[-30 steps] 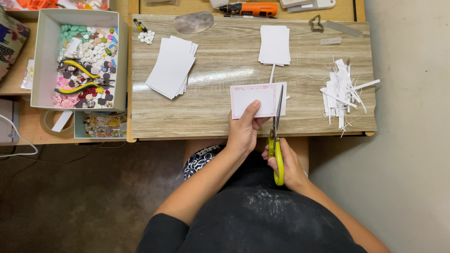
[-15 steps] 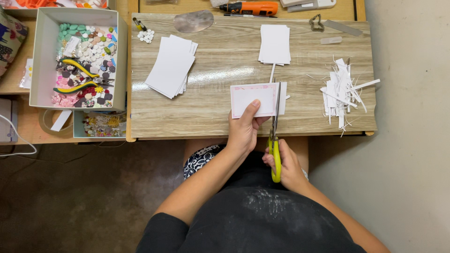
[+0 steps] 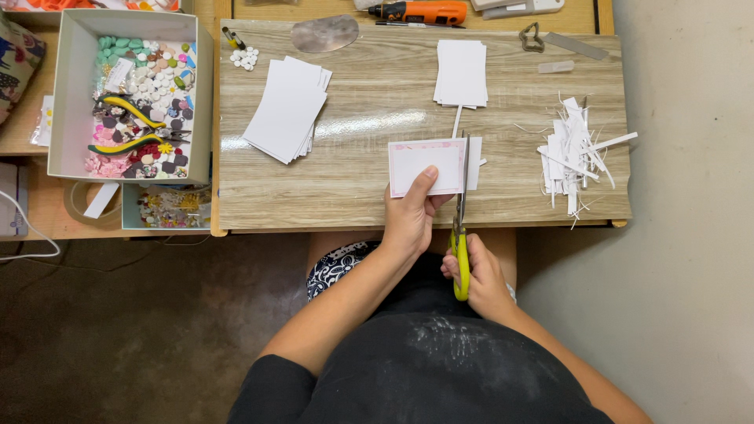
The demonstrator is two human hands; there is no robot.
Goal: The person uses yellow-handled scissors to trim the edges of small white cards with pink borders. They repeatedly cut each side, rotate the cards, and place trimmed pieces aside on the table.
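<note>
Right, the left hand (image 3: 410, 216) pinches a pink-bordered white card (image 3: 426, 166) at its lower edge, thumb on top, holding it flat over the wooden table (image 3: 353, 180) near the front rim. The right hand (image 3: 481, 279) is closed through the yellow handles of the scissors (image 3: 461, 208), and the blades run straight up the card's right side, with a narrow white strip showing just beyond them. By the look of it, this is the trimming step: the right margin is being sliced off, and the blades reach nearly to the far edge. I'd judge the next move calls for a steady closing of the blades along that line while the pinch keeps the card from twisting. To the right lies a heap of white paper offcuts (image 3: 573, 153); behind the card, a neat stack of cards (image 3: 462, 72); to the left, a fanned stack of white sheets (image 3: 287, 110). Off the table's left end, a box of beads (image 3: 129, 94) with yellow-handled pliers (image 3: 129, 129).
</note>
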